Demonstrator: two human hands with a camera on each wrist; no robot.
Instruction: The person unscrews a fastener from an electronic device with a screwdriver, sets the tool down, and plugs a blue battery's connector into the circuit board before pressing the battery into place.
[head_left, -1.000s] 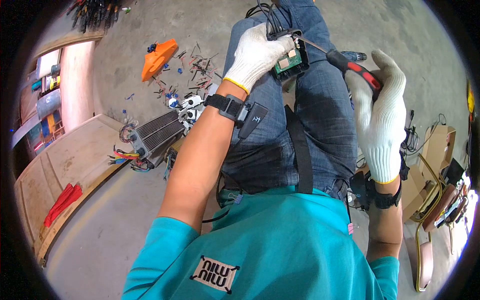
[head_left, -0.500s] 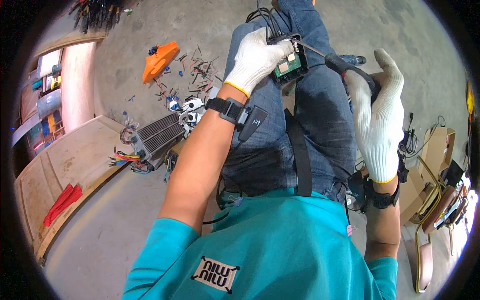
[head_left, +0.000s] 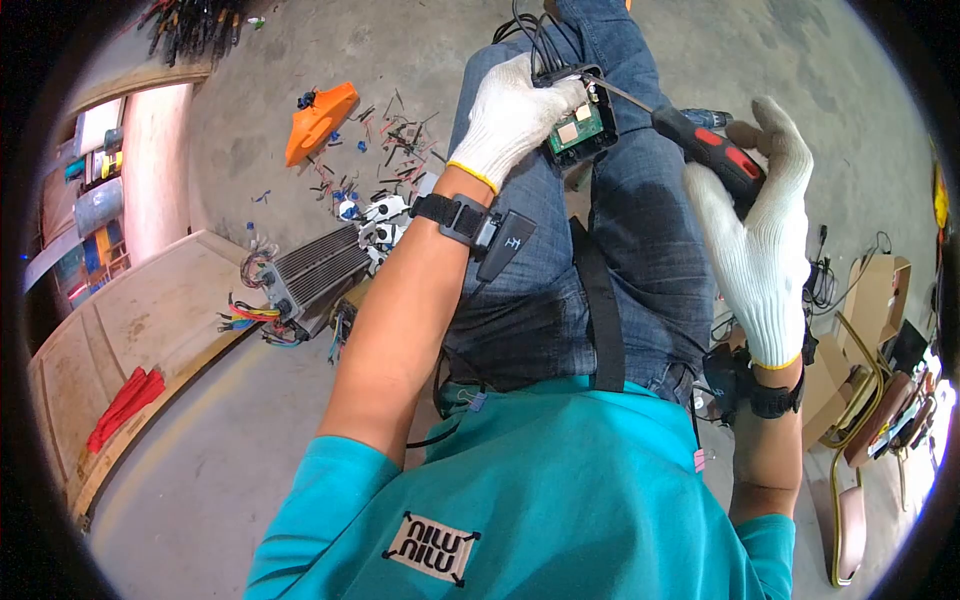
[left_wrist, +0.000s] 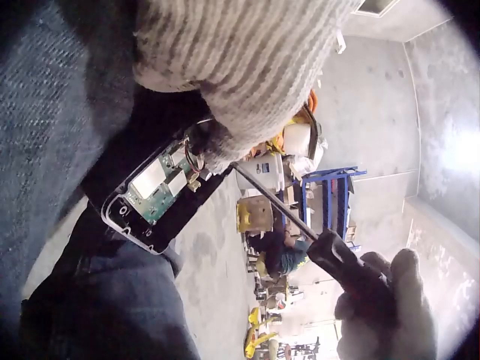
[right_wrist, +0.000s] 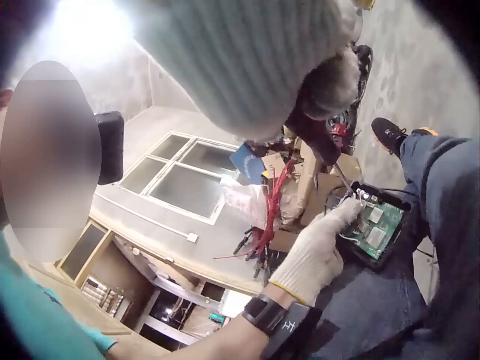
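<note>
My left hand point(head_left: 510, 115), in a white knit glove, grips a black case point(head_left: 609, 112) over my thighs, its thumb at the end where black cables point(head_left: 545, 40) come in. A green circuit board point(head_left: 585, 132) with pale square patches lies in the open case. My right hand point(head_left: 760, 250), gloved alike, holds a screwdriver point(head_left: 700, 140) by its black and red handle, thumb and fingers either side. In the left wrist view the shaft of the screwdriver point(left_wrist: 277, 201) slants to the case's cable end, right by the left thumb, which hides its tip.
On the floor to the left lie an orange plastic part point(head_left: 320, 122), scattered wire scraps point(head_left: 400, 140) and a finned metal box point(head_left: 318, 268) with coloured leads. A wooden bench point(head_left: 130, 300) bears a red cloth point(head_left: 125, 408). Cardboard boxes point(head_left: 880, 290) stand at right.
The screwdriver handle has turned in my right hand, its red patches going out of sight and showing again. The right fingers have spread wider about it. My left hand and the case stay nearly still.
</note>
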